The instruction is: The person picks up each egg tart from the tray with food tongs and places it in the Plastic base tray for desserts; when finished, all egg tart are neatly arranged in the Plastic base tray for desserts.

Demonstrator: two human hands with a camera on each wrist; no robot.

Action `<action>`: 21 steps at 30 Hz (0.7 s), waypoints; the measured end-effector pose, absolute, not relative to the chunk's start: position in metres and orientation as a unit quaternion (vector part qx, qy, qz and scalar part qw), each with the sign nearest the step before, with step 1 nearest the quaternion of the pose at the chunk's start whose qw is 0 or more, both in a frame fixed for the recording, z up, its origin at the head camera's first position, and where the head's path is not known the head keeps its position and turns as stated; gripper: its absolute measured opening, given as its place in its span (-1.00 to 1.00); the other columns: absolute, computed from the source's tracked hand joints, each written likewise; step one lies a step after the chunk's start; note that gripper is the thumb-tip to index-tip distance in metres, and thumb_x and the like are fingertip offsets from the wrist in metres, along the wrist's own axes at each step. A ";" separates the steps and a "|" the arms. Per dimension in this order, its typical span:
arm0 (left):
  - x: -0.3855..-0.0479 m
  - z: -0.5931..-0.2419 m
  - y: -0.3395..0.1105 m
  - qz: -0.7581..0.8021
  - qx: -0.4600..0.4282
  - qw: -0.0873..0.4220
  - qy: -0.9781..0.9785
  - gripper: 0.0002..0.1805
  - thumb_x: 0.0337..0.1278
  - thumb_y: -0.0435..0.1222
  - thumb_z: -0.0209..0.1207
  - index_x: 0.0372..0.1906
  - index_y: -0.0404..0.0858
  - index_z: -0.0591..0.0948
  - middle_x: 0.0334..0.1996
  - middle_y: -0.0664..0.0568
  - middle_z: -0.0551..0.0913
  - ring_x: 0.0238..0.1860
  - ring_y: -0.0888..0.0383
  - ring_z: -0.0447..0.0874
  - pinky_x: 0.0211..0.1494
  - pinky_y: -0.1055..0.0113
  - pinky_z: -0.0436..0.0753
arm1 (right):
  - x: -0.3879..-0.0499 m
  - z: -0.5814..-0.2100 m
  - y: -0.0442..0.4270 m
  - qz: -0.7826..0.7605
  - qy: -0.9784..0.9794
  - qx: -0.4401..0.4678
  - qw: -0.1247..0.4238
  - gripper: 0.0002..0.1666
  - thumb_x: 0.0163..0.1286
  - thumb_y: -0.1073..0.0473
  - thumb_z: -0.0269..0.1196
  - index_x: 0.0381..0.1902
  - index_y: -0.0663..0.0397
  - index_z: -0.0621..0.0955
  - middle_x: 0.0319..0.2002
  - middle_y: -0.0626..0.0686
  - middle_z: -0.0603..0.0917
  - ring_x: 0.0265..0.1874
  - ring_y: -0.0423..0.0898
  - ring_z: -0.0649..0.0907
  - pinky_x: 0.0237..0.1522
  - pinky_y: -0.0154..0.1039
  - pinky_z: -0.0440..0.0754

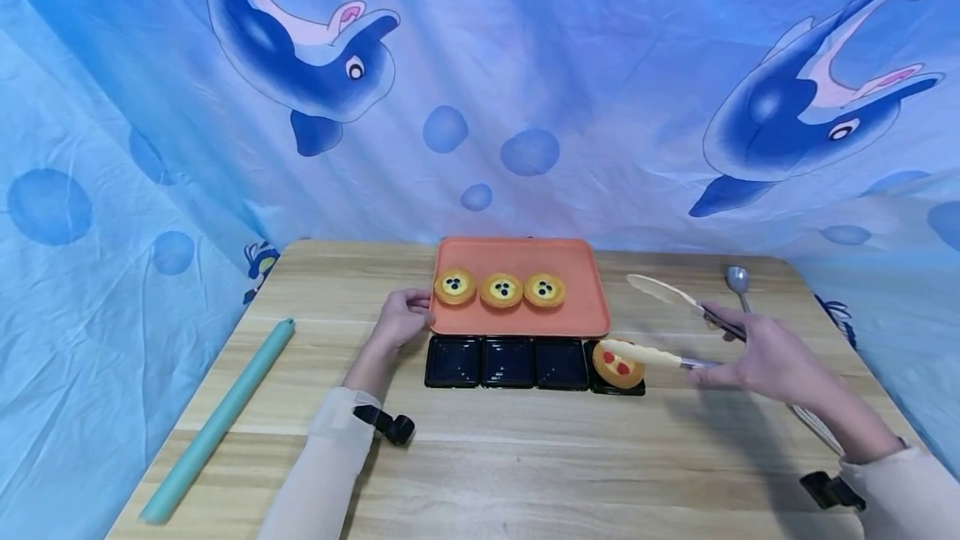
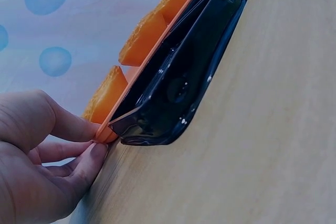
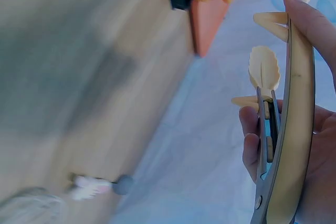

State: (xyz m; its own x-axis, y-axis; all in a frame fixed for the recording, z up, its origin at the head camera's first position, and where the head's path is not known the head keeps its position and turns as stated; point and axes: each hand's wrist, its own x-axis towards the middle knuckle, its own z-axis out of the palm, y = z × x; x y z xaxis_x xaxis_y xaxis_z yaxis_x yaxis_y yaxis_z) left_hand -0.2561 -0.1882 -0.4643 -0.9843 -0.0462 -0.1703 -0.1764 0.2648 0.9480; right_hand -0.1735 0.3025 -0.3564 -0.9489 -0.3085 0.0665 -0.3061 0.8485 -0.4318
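Note:
My left hand (image 1: pixel 401 322) pinches the left edge of an orange tray (image 1: pixel 517 253) between thumb and fingers. On that tray, three yellow egg tarts (image 1: pixel 501 292) topped with dark berries stand in a row. A black sectioned container (image 1: pixel 508 362) lies along the tray's front side. In its rightmost compartment is a tart with red pieces (image 1: pixel 621 372) on top. My right hand (image 1: pixel 765 357) grips food tongs (image 3: pixel 296 119) with cream-coloured tips, their arms spread apart with nothing between them. In the head view, the lower tong tip overlaps the red-topped tart; whether they touch I cannot tell.
A teal rolling pin (image 1: pixel 217 423) lies along the table's left side. At the right, a metal spoon-like utensil (image 1: pixel 738 278) lies near the back, and a wire whisk (image 1: pixel 816 428) is partly hidden beneath my right arm. A blue dolphin curtain (image 1: pixel 525 65) hangs behind the table.

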 end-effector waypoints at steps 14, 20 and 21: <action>-0.257 -0.467 -0.192 0.605 -0.069 0.049 0.792 -0.45 -0.01 -0.65 0.15 0.20 -0.54 0.48 -0.01 -0.29 0.55 -0.06 -0.08 0.59 -0.06 0.30 0.65 | -0.242 -0.345 0.247 -0.205 0.960 -0.185 0.037 0.35 -0.13 -0.38 0.53 0.45 0.29 0.30 -0.62 0.07 0.54 -0.65 -0.12 0.40 -0.56 -0.21 0.38; -0.257 -0.467 -0.191 0.609 -0.069 0.049 0.789 -0.46 -0.01 -0.65 0.15 0.19 -0.53 0.49 -0.02 -0.29 0.57 -0.05 -0.09 0.60 -0.04 0.29 0.65 | -0.267 -0.362 0.225 -0.211 0.954 -0.205 0.053 0.27 -0.10 -0.33 0.54 0.41 0.30 0.36 -0.78 -0.14 0.13 -0.77 -0.19 0.08 -0.68 -0.25 0.22; -0.257 -0.467 -0.190 0.610 -0.068 0.050 0.788 -0.46 -0.02 -0.66 0.15 0.19 -0.54 0.49 -0.02 -0.29 0.57 -0.05 -0.09 0.60 -0.05 0.30 0.66 | -0.270 -0.366 0.223 -0.215 0.953 -0.205 0.060 0.24 -0.08 -0.30 0.55 0.41 0.30 0.37 -0.77 -0.14 0.17 -0.78 -0.19 0.07 -0.68 -0.24 0.22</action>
State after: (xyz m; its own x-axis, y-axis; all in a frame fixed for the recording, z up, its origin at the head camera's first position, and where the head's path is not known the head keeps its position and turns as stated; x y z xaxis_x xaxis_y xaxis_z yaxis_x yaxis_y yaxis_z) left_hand -0.2569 -0.1900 -0.4670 -0.9858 -0.0471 -0.1612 -0.1679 0.2476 0.9542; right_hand -0.2698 0.2226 -0.3656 -0.9090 -0.4161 -0.0259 -0.3648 0.8238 -0.4339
